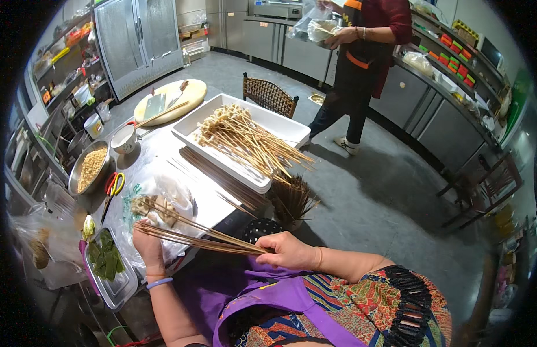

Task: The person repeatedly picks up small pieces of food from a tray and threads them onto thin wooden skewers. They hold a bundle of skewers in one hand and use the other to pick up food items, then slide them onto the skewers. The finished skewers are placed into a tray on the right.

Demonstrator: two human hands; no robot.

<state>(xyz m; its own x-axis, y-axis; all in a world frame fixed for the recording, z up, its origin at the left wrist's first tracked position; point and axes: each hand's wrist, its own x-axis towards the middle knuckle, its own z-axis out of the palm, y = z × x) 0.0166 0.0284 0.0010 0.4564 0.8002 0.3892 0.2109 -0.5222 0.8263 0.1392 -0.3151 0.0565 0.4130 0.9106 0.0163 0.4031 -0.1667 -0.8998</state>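
A bundle of thin wooden skewers (pixel 208 240) lies across my front, with my right hand (pixel 286 251) closed on its right end. My left hand (pixel 148 245) is closed around the bundle's left end, beside a plastic bag (pixel 182 195) that holds pale brown food pieces (pixel 158 208). Some skewers run from my right hand up to these pieces. Beyond, a white plastic tray (pixel 286 130) holds many skewers threaded with pale food (pixel 225 121). More bare skewers (pixel 225 182) lie along the tray's near side.
Scissors (pixel 110 193), a metal bowl of chopped bits (pixel 91 167), a cup (pixel 124 139) and a container of green leaf pieces (pixel 106 256) are at the left. A round board (pixel 186 97) bears a cleaver (pixel 155 105). A woven-back chair (pixel 270 95) and a person (pixel 359 56) holding a bag are beyond.
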